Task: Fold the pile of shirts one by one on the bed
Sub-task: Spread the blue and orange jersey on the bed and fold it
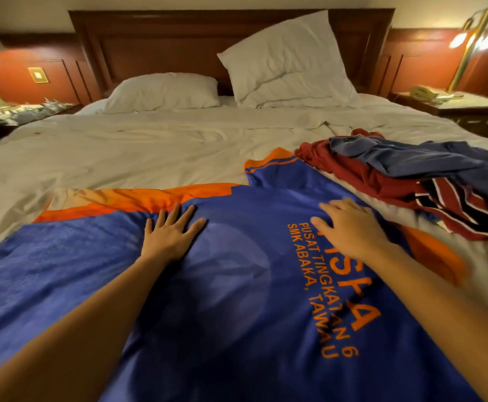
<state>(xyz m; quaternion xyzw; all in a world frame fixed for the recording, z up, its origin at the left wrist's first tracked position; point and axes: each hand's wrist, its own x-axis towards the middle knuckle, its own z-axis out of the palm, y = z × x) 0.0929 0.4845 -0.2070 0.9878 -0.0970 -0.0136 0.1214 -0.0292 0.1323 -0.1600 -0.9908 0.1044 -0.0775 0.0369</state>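
A blue shirt with orange trim and orange lettering lies spread flat, back side up, across the near part of the bed. My left hand rests palm down on its middle, fingers spread. On the lettering further right my right hand also presses flat, slightly blurred. Neither hand grips cloth. A pile of unfolded shirts sits at the right: a dark red one, a blue one on top, and a red, black and white striped one.
Two white pillows lean near the wooden headboard. The white sheet is wrinkled. A nightstand with a phone and brass lamp stands at right, a cluttered nightstand at left.
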